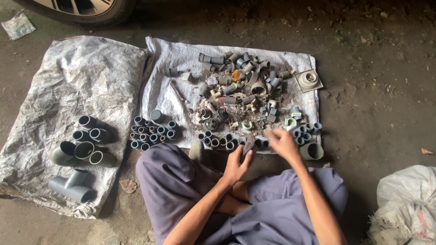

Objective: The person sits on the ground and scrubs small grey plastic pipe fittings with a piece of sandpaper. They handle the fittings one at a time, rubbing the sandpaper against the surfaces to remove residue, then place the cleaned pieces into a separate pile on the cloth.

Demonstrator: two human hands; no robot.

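Note:
I sit cross-legged on the ground at a white woven sack spread flat and covered with a mixed pile of small grey pipe fittings. My left hand rests near my knee at the sack's front edge, fingers loosely curled, close to a row of small couplings. My right hand is blurred and hovers over the front edge beside a cluster of blue-grey couplings. Whether it holds a fitting I cannot tell.
A second grey sack on the left carries large elbows and tees. A sorted group of couplings lies between. A square drain cover sits at the back right, a car tyre behind, a white bag at right.

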